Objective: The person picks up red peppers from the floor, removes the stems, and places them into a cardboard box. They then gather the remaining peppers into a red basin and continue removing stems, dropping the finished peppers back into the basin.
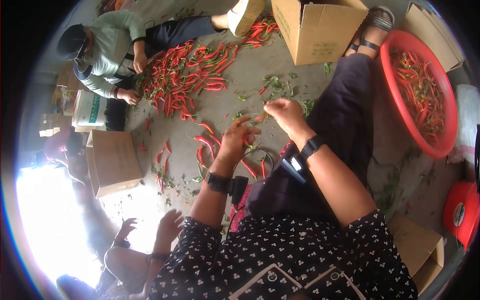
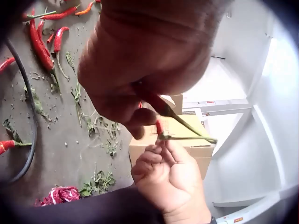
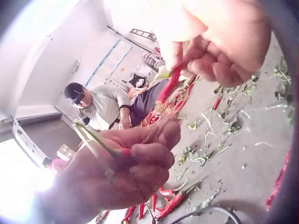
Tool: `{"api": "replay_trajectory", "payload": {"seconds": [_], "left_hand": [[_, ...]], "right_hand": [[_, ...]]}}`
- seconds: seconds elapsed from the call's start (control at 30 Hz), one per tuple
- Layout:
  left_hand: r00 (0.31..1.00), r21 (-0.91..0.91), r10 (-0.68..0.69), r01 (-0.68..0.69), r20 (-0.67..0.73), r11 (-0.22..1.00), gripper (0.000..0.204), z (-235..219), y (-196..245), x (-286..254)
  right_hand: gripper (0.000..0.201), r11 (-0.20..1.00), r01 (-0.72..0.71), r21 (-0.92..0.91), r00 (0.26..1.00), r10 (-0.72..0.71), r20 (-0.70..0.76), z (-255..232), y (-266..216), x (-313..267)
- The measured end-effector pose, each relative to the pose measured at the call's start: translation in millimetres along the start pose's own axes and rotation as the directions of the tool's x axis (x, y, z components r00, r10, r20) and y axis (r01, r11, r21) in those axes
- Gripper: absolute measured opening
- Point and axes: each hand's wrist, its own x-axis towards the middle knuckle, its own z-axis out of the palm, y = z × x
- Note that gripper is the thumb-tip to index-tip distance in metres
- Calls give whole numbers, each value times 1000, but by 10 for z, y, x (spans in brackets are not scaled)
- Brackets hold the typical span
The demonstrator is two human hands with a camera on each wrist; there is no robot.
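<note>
My left hand (image 1: 235,141) is above the floor in the middle of the head view, fingers curled round a red chili pepper (image 2: 159,103). In the left wrist view that pepper's green stem sticks out of the palm side. My right hand (image 1: 288,118) is just beside it, over my leg. Its thumb and fingers pinch another red chili pepper (image 3: 170,86), seen in the right wrist view with its tip pointing down. Below the hands, several loose red chilies (image 1: 206,142) with stems lie on the grey floor.
A large chili heap (image 1: 175,75) lies at upper left, beside a seated person (image 1: 112,55). A red basin (image 1: 387,75) of chilies stands at right. Cardboard boxes (image 1: 320,37) stand at the top and a carton (image 1: 115,162) at left. Another person's hand (image 1: 170,227) shows lower left.
</note>
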Motion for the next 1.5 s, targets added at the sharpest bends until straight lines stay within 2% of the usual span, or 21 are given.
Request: {"api": "replay_trajectory", "payload": {"seconds": [0.07,0.13,0.17,0.2,0.3,0.33,0.37,0.43,0.5,0.6,0.67,0.73,0.8,1.03,1.1,1.13,1.2,1.23,1.33,1.4,1.5], "left_hand": [[999,32,-2,4,-43,999,42,-146,-22,64],[980,-272,-31,-24,-199,962,43,-164,26,66],[988,-273,-16,-28,-156,962,44,-159,29,92],[994,-275,0,-31,-113,961,45,-163,24,122],[965,-64,201,-193,168,979,44,104,80,225],[967,-64,194,-186,165,980,44,139,64,254],[959,239,236,-269,158,933,44,170,41,271],[938,466,311,-345,150,815,45,123,-34,305],[921,583,376,-362,104,727,47,62,-70,290],[970,415,240,-203,-40,887,46,23,-143,117],[982,440,187,-162,-14,883,43,-101,-278,54],[980,427,194,-162,-33,890,40,-138,-379,3],[998,853,38,-59,45,518,33,-69,-495,-120],[983,919,41,-182,179,349,28,61,-685,-190],[941,909,145,-335,307,248,29,-3,-697,-152],[941,909,144,-335,307,246,29,-25,-683,-138],[985,827,-152,21,79,562,29,-52,-610,-137],[984,827,-155,19,83,561,29,-35,-569,-158],[993,898,-10,-104,120,427,30,38,-491,-267],[981,960,16,-190,191,206,31,160,-531,-301],[978,957,9,-207,210,204,33,171,-540,-198]], "right_hand": [[17,1000,8,16,998,-7,-58,-25,27,58],[15,923,-240,299,971,228,76,-77,-72,48],[15,892,-329,310,931,251,266,-98,-56,62],[15,891,-332,311,930,253,266,-82,-65,32],[19,831,-515,211,760,327,562,11,-182,-112],[19,827,-521,211,756,333,563,19,-135,-98],[20,848,-496,187,741,301,600,18,-71,-55],[21,873,-466,145,710,271,650,-45,-91,-33],[18,835,-493,245,737,250,629,-89,-127,-42],[14,839,-501,211,746,295,597,-61,-133,-52],[12,859,-488,154,738,312,598,-32,-88,-28],[9,808,-486,332,739,177,650,-37,-66,41],[9,715,-571,404,760,274,589,-62,-48,49],[7,715,-555,425,817,374,438,-141,-10,81],[7,728,-510,457,854,366,370,-150,-37,92],[7,728,-510,459,854,365,371,-147,-56,77],[7,775,-486,404,866,368,338,-143,-71,54],[7,774,-486,406,867,369,334,-147,-62,51],[7,816,-467,339,869,352,349,-122,-21,50],[8,834,-466,296,862,354,362,-100,-5,64],[8,869,-425,253,854,292,430,-133,94,97]]}}
